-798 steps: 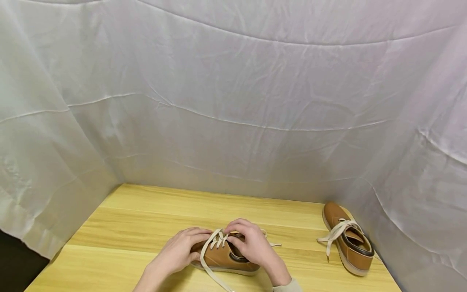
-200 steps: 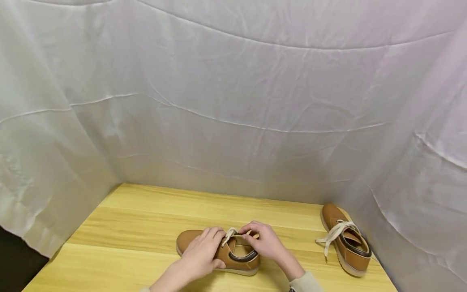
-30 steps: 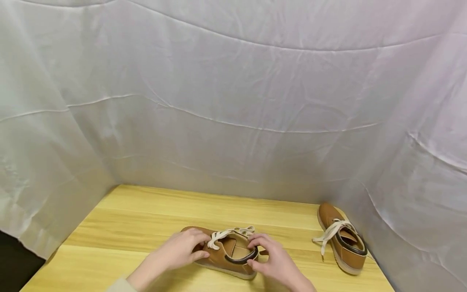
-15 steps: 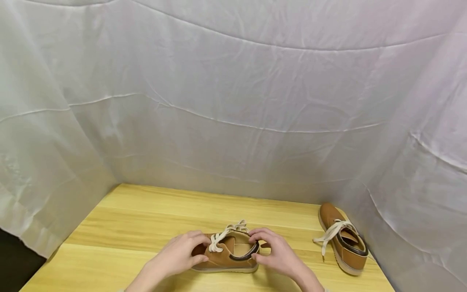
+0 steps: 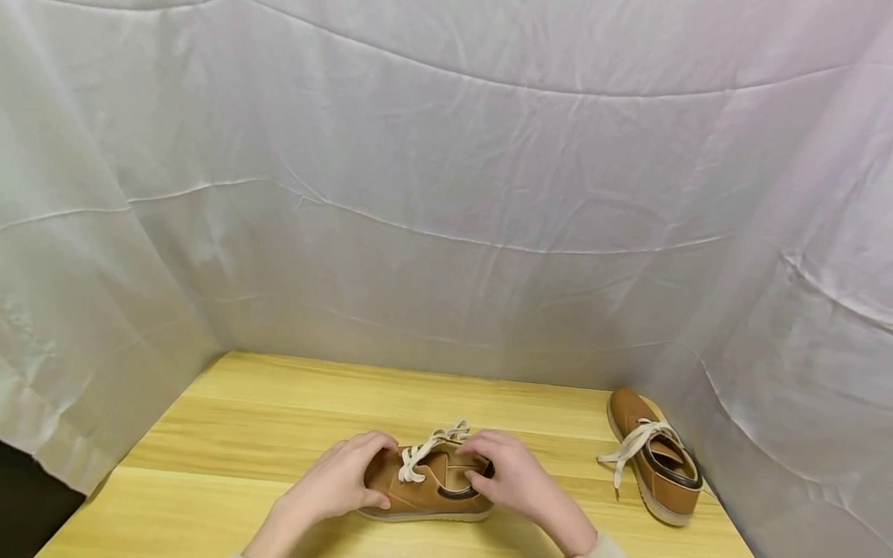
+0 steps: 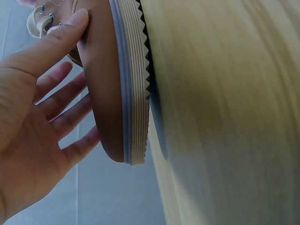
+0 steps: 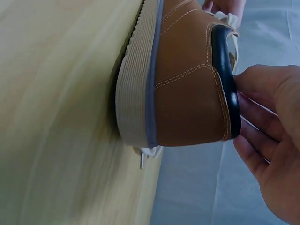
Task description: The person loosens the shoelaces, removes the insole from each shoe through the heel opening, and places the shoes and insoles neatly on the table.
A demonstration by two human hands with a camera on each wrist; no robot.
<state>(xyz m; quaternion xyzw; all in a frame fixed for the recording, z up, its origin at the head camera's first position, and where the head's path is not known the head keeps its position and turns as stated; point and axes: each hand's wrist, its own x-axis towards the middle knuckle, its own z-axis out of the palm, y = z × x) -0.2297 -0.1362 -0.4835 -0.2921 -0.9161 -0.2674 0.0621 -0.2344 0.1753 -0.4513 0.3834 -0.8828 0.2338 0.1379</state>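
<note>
A brown leather shoe (image 5: 418,500) with cream laces (image 5: 413,463) stands sole-down, toe to the left, between both hands. My left hand (image 5: 338,480) spans its toe; the thumb presses the near side and the fingers curve over the far side, as the left wrist view also shows. At the heel, my right hand (image 5: 512,477) holds the black padded collar (image 7: 226,79), its thumb and fingertips at the rim of the opening. The laces loop over the far side of the tongue. One metal lace tip (image 7: 142,160) shows beyond the heel in the right wrist view.
A matching brown shoe (image 5: 671,496) stands at the table's right end, toe to the back, its cream laces draped over its left side. Grey cloth (image 5: 446,302) hangs behind and at both sides of the wooden table (image 5: 293,403).
Within the last second the shoe has turned slightly so its side faces me; my right hand has shifted over the opening. Much earlier, a long lace end hung down the near side.
</note>
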